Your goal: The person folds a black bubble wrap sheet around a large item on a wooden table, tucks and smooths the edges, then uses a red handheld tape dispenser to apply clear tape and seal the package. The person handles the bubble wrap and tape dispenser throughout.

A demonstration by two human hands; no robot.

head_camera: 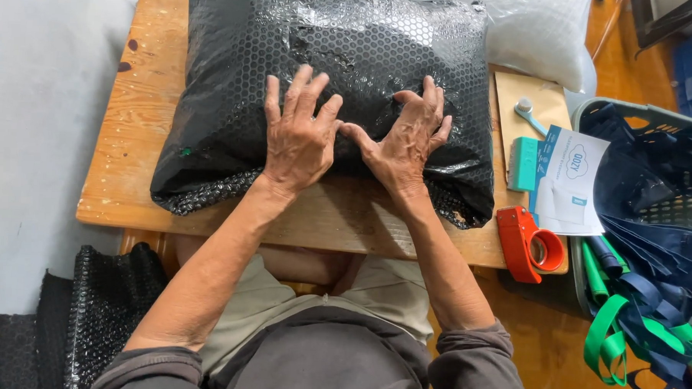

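Step in hand: both hands press flat on a bulky parcel wrapped in black bubble wrap (334,87), smoothing or holding down the wrap along its near side; this looks like the wrapping stage of packing, with the fold not yet taped.
Left hand (298,139): fingers spread wide, palm down on the wrap at the centre of the frame, gripping nothing.
Right hand (405,139): fingers spread and slightly curled, pressing the wrap just beside the left hand; thumbs nearly meet.
Parcel place: fills the upper middle of the frame, lying on the worn wooden desk (133,133), its near edge close to the desk's front.
Next move, as a judgement: the fold would need one hand to keep it down while the other reaches to the lower right of the desk for the tape.
Tape: an orange handheld tape dispenser (527,243) at the desk's right front corner.
Packages and labels: a white-and-blue printed paper sleeve (569,183) right of the parcel; a small teal block (524,164) beside it; a brown flat envelope (518,93) beneath; a clear bubble-wrap bundle (543,33) at upper right.
Other: a basket of navy and green straps (649,305) at right; spare black bubble-wrap sheets (89,316) at lower left.
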